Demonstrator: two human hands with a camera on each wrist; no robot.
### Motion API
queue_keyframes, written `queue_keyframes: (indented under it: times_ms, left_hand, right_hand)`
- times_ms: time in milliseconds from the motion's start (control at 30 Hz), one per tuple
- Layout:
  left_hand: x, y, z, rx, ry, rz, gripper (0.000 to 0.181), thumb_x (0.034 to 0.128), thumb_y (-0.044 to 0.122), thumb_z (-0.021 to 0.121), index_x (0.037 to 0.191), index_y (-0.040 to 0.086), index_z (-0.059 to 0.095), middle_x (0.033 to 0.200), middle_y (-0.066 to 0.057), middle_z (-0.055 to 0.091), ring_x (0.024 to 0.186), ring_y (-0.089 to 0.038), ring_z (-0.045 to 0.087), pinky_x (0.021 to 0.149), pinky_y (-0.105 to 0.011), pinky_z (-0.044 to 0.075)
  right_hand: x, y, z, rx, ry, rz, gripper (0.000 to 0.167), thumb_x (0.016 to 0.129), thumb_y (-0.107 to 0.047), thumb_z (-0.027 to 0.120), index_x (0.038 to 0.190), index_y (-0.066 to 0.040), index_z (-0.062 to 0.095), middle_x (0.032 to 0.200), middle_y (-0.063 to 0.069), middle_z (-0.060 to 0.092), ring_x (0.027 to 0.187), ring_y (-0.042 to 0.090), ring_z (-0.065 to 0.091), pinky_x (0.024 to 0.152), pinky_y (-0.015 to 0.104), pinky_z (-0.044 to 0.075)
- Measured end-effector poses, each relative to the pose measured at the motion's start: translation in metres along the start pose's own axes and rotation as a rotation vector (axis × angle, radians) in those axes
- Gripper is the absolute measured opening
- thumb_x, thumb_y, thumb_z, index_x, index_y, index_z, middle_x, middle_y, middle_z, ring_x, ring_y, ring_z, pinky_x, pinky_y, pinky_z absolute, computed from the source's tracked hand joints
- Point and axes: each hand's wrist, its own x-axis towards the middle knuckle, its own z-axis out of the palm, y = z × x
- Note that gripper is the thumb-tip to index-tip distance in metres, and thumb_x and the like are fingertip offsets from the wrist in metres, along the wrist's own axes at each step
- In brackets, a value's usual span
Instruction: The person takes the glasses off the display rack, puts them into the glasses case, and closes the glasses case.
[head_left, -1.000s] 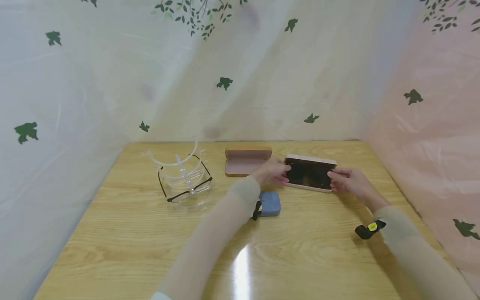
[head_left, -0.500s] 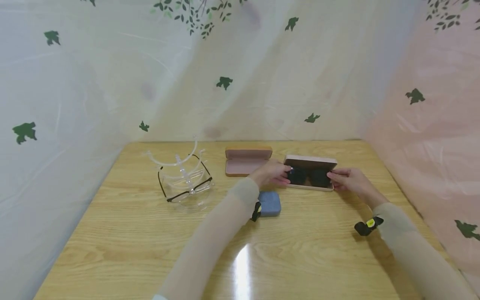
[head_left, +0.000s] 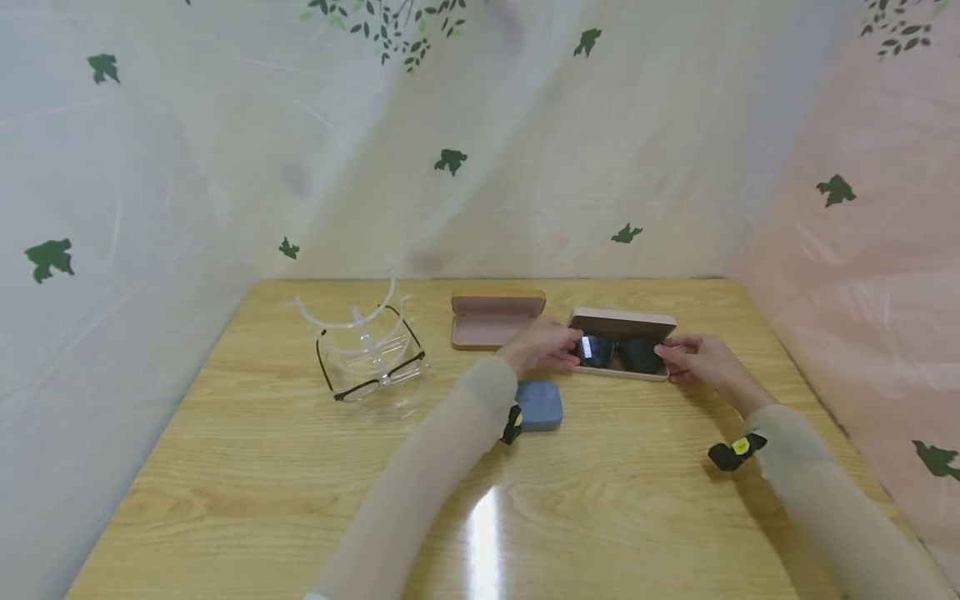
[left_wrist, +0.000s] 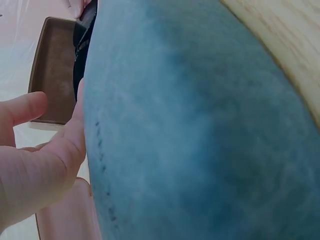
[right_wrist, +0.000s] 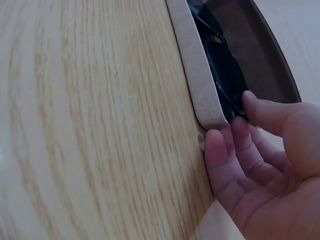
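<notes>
Wooden tabletop (head_left: pixel 600 500), sunglasses (head_left: pixel 636 355) between fingers (head_left: pixel 677 356)

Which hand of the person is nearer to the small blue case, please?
Left. The left hand is just beyond the blue case, with its wrist close; the right hand is farther away, at the right end of the open sunglasses case.

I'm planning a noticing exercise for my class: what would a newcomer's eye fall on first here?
Probably the dark sunglasses in the open case at the table's far right, with the left hand and right hand at opposite ends. Next, perhaps, the black-framed glasses on the clear stand at the left, then the blue box near the middle.
</notes>
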Motion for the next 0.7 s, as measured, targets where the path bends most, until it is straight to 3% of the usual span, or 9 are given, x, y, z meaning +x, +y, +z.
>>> queue_keyframes:
  times_ms: [333,433,567,700]
  left_hand:
    - [-0.005,-0.002,0.0,-0.021,0.008,-0.022,0.048,0.1047,0.024,0.059,0.14,-0.006,0.048,0.117,-0.025,0.065,0.094,-0.035,0.072,0.083,-0.042,0.06]
    - [-0.007,0.0,-0.001,-0.002,0.024,-0.022,0.05,0.103,0.029,0.062,0.135,-0.008,0.052,0.115,-0.025,0.066,0.092,-0.034,0.071,0.085,-0.043,0.059]
    - [-0.013,0.006,-0.004,0.036,0.029,-0.02,0.058,0.0998,0.038,0.066,0.133,-0.009,0.054,0.12,-0.025,0.064,0.099,-0.036,0.068,0.087,-0.046,0.058]
    - [-0.019,0.012,-0.009,0.084,0.021,-0.002,0.069,0.0971,0.046,0.067,0.141,-0.003,0.048,0.132,-0.021,0.058,0.11,-0.039,0.064,0.088,-0.047,0.058]
  right_hand:
    - [-0.004,0.006,-0.003,0.095,-0.034,-0.002,0.068,0.102,-0.027,0.064,0.147,0.009,0.028,0.097,0.005,0.065,0.079,0.014,0.067,0.074,0.037,0.062]
    - [-0.006,0.005,-0.005,0.078,-0.041,-0.008,0.072,0.103,-0.032,0.062,0.15,0.008,0.025,0.118,0.018,0.059,0.085,0.016,0.068,0.078,0.038,0.061]
    - [-0.008,-0.002,-0.012,0.083,-0.073,-0.012,0.08,0.106,-0.04,0.055,0.156,0.008,0.014,0.147,0.035,0.034,0.098,0.019,0.068,0.086,0.041,0.059]
    - [-0.011,-0.012,-0.018,0.103,-0.112,-0.017,0.083,0.107,-0.049,0.044,0.156,0.01,0.01,0.154,0.037,0.025,0.112,0.027,0.064,0.092,0.045,0.056]
